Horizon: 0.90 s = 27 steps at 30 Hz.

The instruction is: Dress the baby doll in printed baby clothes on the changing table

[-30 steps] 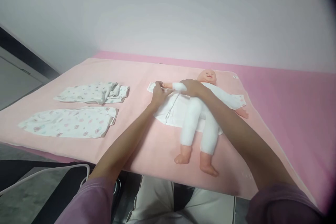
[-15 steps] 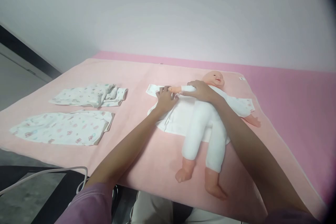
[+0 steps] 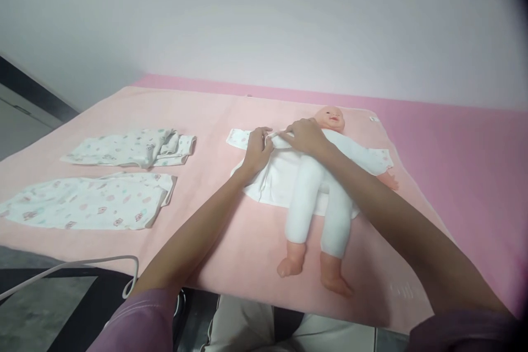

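A baby doll (image 3: 313, 181) with a white cloth body lies face up on a spread white baby shirt (image 3: 284, 173). One printed sleeve covers the doll's arm on the right, with the doll's hand out of its cuff. At the other arm, my left hand (image 3: 258, 151) has its fingers closed on the shirt's sleeve opening. My right hand (image 3: 306, 136) lies over the doll's upper arm and shoulder, its fingertips pinching white fabric close to my left hand. The doll's hand on this side is hidden by cloth and my fingers. The left sleeve end (image 3: 238, 138) lies flat beyond my left hand.
Two folded printed baby garments, an upper one (image 3: 124, 148) and a lower one (image 3: 91, 201), lie on the left of the pink mat (image 3: 214, 104). A pale cable (image 3: 82, 262) hangs by the table's front-left edge. Behind stands a white wall.
My fingers have closed in on the sleeve, and the doll's bare hand, visible before between my hands, is now covered. The view has shifted slightly.
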Each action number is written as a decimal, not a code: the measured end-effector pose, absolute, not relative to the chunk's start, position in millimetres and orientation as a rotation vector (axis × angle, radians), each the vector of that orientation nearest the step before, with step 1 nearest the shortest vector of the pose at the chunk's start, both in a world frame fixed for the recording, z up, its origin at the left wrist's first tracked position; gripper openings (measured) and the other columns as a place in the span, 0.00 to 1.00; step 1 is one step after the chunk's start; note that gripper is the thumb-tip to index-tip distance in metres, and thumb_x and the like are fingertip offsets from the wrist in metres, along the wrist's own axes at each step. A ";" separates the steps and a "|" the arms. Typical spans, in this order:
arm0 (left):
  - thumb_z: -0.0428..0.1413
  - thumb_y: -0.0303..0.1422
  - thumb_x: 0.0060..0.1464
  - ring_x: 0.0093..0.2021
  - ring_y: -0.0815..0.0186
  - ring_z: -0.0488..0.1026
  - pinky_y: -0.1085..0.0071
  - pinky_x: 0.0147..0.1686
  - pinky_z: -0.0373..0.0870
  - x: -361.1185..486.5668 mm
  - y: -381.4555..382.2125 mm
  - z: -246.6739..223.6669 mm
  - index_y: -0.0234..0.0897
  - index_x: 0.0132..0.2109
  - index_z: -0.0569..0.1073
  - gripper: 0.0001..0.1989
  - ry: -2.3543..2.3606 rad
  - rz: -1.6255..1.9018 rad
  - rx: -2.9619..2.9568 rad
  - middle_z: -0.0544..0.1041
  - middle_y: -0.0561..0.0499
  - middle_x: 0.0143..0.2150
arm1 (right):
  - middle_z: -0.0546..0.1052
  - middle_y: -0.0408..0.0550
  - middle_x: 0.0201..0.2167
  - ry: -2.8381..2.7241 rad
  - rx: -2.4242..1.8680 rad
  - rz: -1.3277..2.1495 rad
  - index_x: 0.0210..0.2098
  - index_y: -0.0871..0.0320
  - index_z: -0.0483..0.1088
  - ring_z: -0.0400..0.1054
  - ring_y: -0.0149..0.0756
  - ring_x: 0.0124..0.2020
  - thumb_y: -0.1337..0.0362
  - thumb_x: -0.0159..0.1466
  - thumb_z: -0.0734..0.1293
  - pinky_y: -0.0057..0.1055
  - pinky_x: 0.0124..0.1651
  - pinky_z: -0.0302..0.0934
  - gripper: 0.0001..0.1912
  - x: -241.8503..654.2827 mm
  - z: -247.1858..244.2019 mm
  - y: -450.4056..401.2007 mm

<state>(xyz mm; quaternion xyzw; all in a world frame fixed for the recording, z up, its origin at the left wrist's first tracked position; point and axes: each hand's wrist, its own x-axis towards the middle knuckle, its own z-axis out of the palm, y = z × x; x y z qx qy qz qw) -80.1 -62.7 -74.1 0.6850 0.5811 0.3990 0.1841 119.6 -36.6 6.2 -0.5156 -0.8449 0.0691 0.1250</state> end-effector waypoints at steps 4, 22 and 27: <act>0.45 0.33 0.77 0.66 0.53 0.72 0.54 0.66 0.69 -80.3 -62.2 -74.0 0.44 0.56 0.66 0.08 1.462 1.146 2.011 0.77 0.41 0.65 | 0.80 0.61 0.66 -2.167 -1.436 0.104 0.66 0.55 0.78 0.70 0.64 0.67 0.54 0.76 0.61 0.61 0.71 0.61 0.26 202.6 5.7 -80.4; 0.45 0.51 0.79 0.44 0.52 0.75 0.57 0.48 0.69 -90.3 -48.7 -60.7 0.46 0.48 0.59 0.16 1.543 1.021 1.899 0.74 0.46 0.43 | 0.77 0.59 0.67 -2.291 -1.381 0.367 0.67 0.52 0.73 0.72 0.65 0.66 0.46 0.74 0.66 0.59 0.66 0.69 0.27 256.6 32.7 -81.3; 0.42 0.49 0.80 0.37 0.57 0.71 0.60 0.42 0.65 -93.4 -42.9 -57.7 0.45 0.49 0.56 0.14 1.543 1.040 1.865 0.68 0.51 0.37 | 0.74 0.58 0.70 -2.196 -1.359 0.434 0.69 0.50 0.70 0.69 0.67 0.69 0.47 0.71 0.70 0.62 0.67 0.70 0.31 244.4 43.5 -92.2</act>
